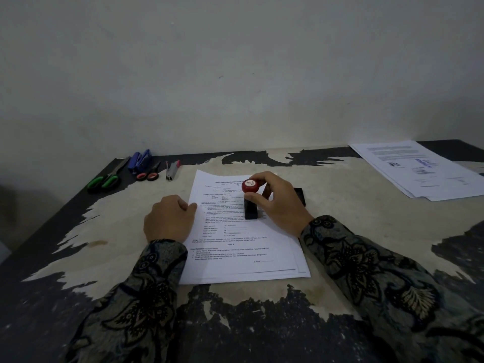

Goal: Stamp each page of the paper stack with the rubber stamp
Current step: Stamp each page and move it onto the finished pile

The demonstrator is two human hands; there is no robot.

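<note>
Our right hand (280,203) pinched the rubber stamp (251,203) upright on the paper stack (235,247), our left hand (167,218) lay curled at the stack's left edge, and a tilt could smear ink.

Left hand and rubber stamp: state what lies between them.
In the head view, only the printed top page of the paper stack lies between the left hand and the rubber stamp.

Rubber stamp (250,203), red-capped with black body, stood upright on the printed top page of the white paper stack (235,247), which lay flat.
</note>
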